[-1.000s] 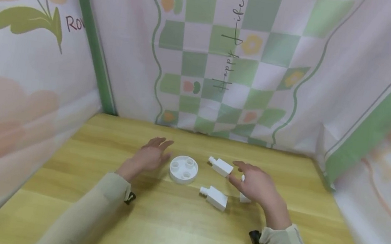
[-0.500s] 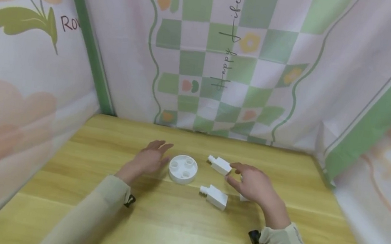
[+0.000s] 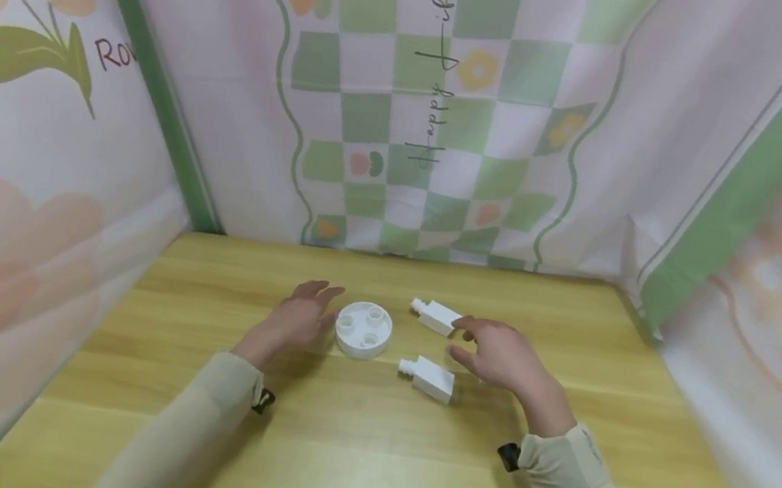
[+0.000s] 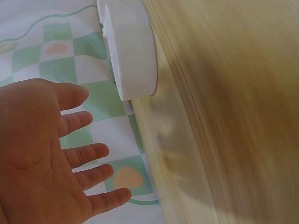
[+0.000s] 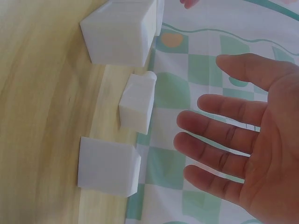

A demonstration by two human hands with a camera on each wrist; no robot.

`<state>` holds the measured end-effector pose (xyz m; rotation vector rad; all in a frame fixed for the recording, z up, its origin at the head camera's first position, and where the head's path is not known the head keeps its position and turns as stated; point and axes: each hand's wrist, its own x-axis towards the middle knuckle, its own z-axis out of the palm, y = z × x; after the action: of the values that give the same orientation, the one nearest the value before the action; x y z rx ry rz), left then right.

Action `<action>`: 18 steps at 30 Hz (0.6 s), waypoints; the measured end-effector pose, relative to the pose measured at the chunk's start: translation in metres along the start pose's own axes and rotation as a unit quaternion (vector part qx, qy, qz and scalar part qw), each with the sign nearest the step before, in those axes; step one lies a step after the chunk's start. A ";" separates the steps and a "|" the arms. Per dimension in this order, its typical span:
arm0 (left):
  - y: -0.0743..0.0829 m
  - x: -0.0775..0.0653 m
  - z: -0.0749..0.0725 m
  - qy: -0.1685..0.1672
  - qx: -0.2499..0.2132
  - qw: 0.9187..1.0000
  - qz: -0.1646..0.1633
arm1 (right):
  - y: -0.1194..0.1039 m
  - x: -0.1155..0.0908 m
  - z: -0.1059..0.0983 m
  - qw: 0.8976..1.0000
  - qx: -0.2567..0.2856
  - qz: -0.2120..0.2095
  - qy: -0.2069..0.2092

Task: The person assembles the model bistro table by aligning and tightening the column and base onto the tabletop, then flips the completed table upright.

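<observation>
A white round base (image 3: 360, 349) with three raised ring sockets sits on the wooden table. My left hand (image 3: 294, 318) hovers just left of it, palm toward the base and fingers spread in the left wrist view. To the right of the base lie two white bottle-shaped pieces, a far piece (image 3: 435, 316) and a near piece (image 3: 431, 378), their ridged necks pointing left. My right hand (image 3: 503, 358) is above the table beside them, fingers apart and holding nothing. The right wrist view shows a third white block (image 5: 108, 167), hidden under that hand in the head view.
The wood-grain table (image 3: 344, 456) ends at the back against a hanging green-checked cloth (image 3: 418, 113). Floral cloth (image 3: 20, 239) also hangs on the left, and more patterned cloth (image 3: 771, 292) on the right.
The head view has shifted slightly. My right hand has moved a little left toward the far piece and now covers the third block. The left hand stays beside the base.
</observation>
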<state>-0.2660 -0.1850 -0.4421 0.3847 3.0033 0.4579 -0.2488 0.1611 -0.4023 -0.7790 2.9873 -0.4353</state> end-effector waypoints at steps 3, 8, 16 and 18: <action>-0.001 0.001 0.001 0.003 0.001 1.000 0.000 | -0.001 0.001 -0.002 1.000 -0.006 -0.006 -0.002; 0.000 0.000 0.003 -0.010 -0.009 1.000 -0.002 | -0.002 0.000 -0.001 1.000 -0.011 -0.007 -0.008; 0.002 0.000 0.005 -0.019 -0.015 1.000 -0.007 | -0.001 -0.003 0.007 1.000 -0.003 -0.004 -0.013; 0.001 0.000 0.008 -0.020 -0.013 1.000 -0.008 | -0.001 -0.003 0.009 1.000 -0.004 -0.003 -0.017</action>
<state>-0.2651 -0.1815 -0.4490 0.3643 2.9569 0.4811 -0.2452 0.1593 -0.4106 -0.7878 2.9588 -0.4052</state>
